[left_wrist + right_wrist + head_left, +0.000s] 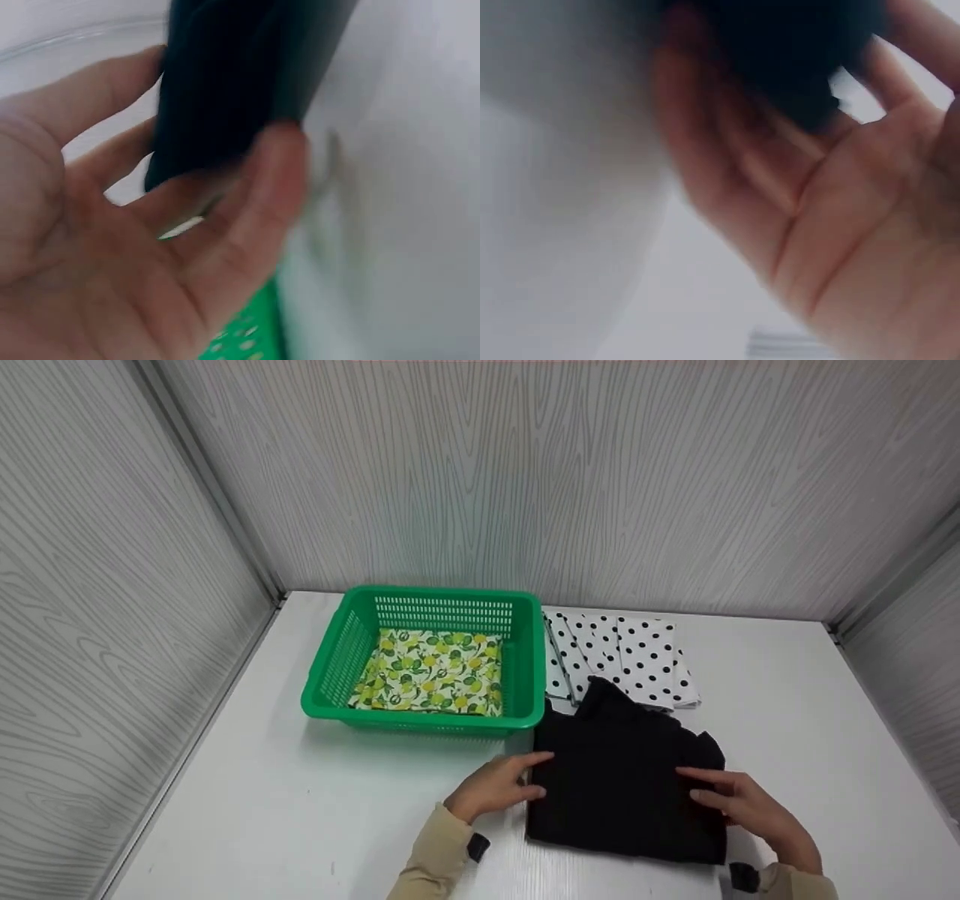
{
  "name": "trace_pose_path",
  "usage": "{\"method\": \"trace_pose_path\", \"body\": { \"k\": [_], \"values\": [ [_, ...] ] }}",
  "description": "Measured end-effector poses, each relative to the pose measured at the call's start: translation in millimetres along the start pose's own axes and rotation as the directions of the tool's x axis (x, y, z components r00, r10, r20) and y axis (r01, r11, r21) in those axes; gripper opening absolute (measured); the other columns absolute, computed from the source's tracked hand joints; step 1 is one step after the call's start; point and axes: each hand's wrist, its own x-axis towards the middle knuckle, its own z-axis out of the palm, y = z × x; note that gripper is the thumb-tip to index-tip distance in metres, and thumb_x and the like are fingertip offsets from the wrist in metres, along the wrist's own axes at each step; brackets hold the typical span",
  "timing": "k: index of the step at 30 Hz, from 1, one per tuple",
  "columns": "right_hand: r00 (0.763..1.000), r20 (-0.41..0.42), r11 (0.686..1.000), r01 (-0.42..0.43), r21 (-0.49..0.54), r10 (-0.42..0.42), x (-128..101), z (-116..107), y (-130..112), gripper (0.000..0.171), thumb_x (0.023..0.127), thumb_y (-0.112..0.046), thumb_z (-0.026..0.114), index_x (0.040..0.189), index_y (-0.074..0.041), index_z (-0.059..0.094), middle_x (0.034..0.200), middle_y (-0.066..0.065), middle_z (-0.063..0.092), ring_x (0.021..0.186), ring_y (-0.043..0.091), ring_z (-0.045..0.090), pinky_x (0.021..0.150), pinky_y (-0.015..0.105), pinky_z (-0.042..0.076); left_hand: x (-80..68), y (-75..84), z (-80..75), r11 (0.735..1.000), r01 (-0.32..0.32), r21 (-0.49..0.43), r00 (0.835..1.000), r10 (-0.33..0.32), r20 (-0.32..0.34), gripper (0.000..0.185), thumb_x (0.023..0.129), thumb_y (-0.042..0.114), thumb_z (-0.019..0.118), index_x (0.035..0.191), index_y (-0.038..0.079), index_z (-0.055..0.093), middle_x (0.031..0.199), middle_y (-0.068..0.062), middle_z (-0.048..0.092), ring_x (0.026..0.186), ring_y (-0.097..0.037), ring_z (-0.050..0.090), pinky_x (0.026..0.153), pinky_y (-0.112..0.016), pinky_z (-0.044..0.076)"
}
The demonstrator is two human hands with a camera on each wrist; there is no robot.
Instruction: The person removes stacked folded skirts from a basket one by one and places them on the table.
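The folded black garment [626,780] lies on the white worktop [300,810] just beside the green basket [427,660], with the left hand [495,787] at its left edge and the right hand [742,802] resting on its right side, fingers fairly straight and gripping nothing. It looks soft, light and floppy, so I'd judge it best taken along both side edges at once, lest the folds slump open.

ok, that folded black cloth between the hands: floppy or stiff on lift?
Likely floppy: the black cloth lies in soft layers with a ruffled back edge. It would probably sag or unfold unless the left hand and right hand support both sides. Probably light, and it may slide on the smooth white table.
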Motion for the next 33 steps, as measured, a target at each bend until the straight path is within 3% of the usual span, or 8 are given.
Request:
{"method": "trace_pose_path", "body": {
  "k": [2,5,8,11,16,23,28,33],
  "values": [
    [0.998,-0.069,0.994,-0.018,-0.112,0.01,-3.1,-6.4,-8.8,0.047,0.102,-0.013,0.059,0.14,0.013,0.051,0.137,0.039,0.05,0.097,0.022,0.066,0.073,0.036,0.056,-9.0,5.6,-12.6,0.995,-0.008,0.097,0.999,0.005,0.038,0.052,0.1,0.02,0.066,0.149,0.01,0.053,0.133,-0.016,0.062,0.112,-0.023,0.062,0.095,-0.035,0.048],
    [0.975,-0.222,0.951,-0.059,-0.303,-0.011,-1.4,-12.7,-26.8,0.042,0.102,-0.014,0.06,0.134,0.013,0.057,0.128,0.038,0.058,0.1,0.042,0.067,0.078,0.047,0.056,-23.4,12.8,-35.7,0.988,-0.052,0.144,0.995,0.039,0.091,0.049,0.103,0.024,0.061,0.148,0.006,0.053,0.147,-0.015,0.053,0.134,-0.033,0.05,0.108,-0.045,0.042],
    [0.943,-0.329,0.916,-0.082,-0.393,-0.057,7.3,-13.1,-47.3,0.043,0.102,-0.016,0.062,0.133,0.013,0.057,0.129,0.039,0.056,0.112,0.054,0.06,0.088,0.059,0.051,-35.2,16.3,-60.3,0.988,-0.129,0.086,0.989,0.123,0.078,0.047,0.105,0.022,0.057,0.146,0.0,0.052,0.146,-0.018,0.053,0.128,-0.038,0.054,0.105,-0.05,0.044],
    [0.919,-0.382,0.918,-0.065,-0.392,-0.098,19.9,-8.1,-67.5,0.044,0.101,-0.016,0.063,0.133,0.012,0.057,0.132,0.039,0.054,0.118,0.056,0.055,0.093,0.064,0.046,-44.3,17.8,-80.6,0.983,-0.182,0.01,0.983,0.182,-0.004,0.045,0.106,0.019,0.055,0.145,-0.004,0.052,0.142,-0.021,0.056,0.121,-0.039,0.06,0.1,-0.05,0.048],
    [0.903,-0.387,0.955,0.075,-0.287,-0.187,48.8,9.7,-100.8,0.04,0.099,-0.011,0.065,0.131,0.012,0.058,0.134,0.034,0.056,0.125,0.05,0.052,0.101,0.059,0.044,-52.0,14.0,-104.2,0.982,-0.185,-0.033,0.97,0.177,-0.168,0.043,0.107,0.02,0.055,0.143,-0.002,0.055,0.143,-0.02,0.056,0.126,-0.038,0.056,0.102,-0.05,0.047],
    [0.91,-0.314,0.961,0.273,-0.042,-0.272,99.5,49.4,-140.4,0.038,0.099,-0.007,0.064,0.132,0.011,0.059,0.133,0.027,0.06,0.125,0.04,0.055,0.105,0.05,0.043,-48.0,-4.4,-125.6,0.996,-0.089,0.006,0.923,0.085,-0.376,0.039,0.104,0.016,0.058,0.14,0.001,0.059,0.142,-0.018,0.057,0.132,-0.037,0.05,0.107,-0.056,0.04],
    [0.932,-0.199,0.939,0.327,0.107,-0.302,133.4,79.2,-163.7,0.044,0.101,-0.009,0.063,0.139,0.011,0.053,0.14,0.029,0.054,0.129,0.041,0.053,0.107,0.05,0.042,-45.0,-21.9,-135.4,1.0,0.002,-0.002,0.898,-0.002,-0.441,0.045,0.104,0.018,0.059,0.145,-0.001,0.053,0.148,-0.021,0.05,0.139,-0.038,0.042,0.111,-0.056,0.035],
    [0.947,-0.114,0.933,0.317,0.169,-0.301,154.3,99.2,-182.7,0.052,0.101,-0.012,0.062,0.145,0.009,0.046,0.147,0.027,0.048,0.135,0.039,0.048,0.11,0.05,0.039,-40.6,-34.7,-144.9,0.998,0.057,-0.009,0.895,-0.055,-0.442,0.052,0.105,0.022,0.057,0.149,-0.003,0.046,0.152,-0.024,0.044,0.142,-0.04,0.037,0.113,-0.056,0.032]
  ]
}}
